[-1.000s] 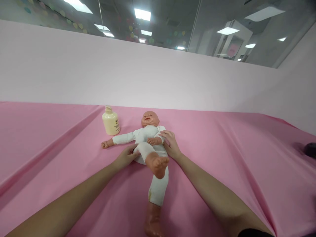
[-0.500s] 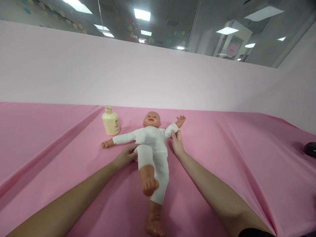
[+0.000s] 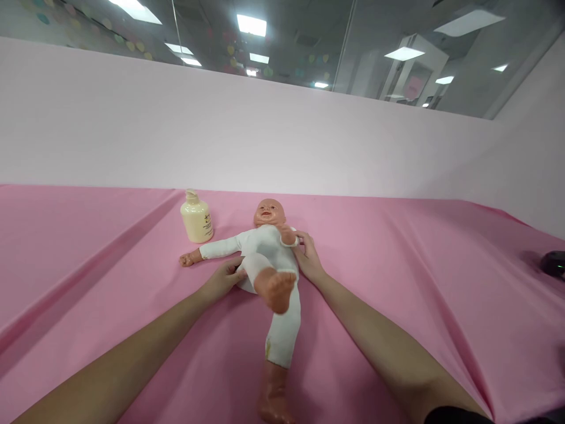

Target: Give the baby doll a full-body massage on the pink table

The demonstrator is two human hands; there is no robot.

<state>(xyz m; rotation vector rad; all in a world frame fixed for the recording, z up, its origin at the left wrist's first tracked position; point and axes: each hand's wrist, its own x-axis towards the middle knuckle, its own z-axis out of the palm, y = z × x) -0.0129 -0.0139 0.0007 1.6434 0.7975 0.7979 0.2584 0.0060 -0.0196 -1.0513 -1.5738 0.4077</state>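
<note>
Since half a second ago, your right hand (image 3: 309, 259) has brought one arm (image 3: 289, 236) of the doll (image 3: 270, 242) in from the side over its chest, and the bent leg (image 3: 278, 291) has swung inward. Your left hand (image 3: 224, 280) curls around that leg's thigh; your right bends around the sleeve, fingertips partly hidden. The doll lies face-up on the pink sheet (image 3: 375, 253), near an upright pale-yellow pump bottle (image 3: 196, 221), whose contents you can't make out.

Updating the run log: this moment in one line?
doll: face-up on pink cloth; left hand: gripping its raised leg; right hand: gripping its arm; bottle: upright
</note>
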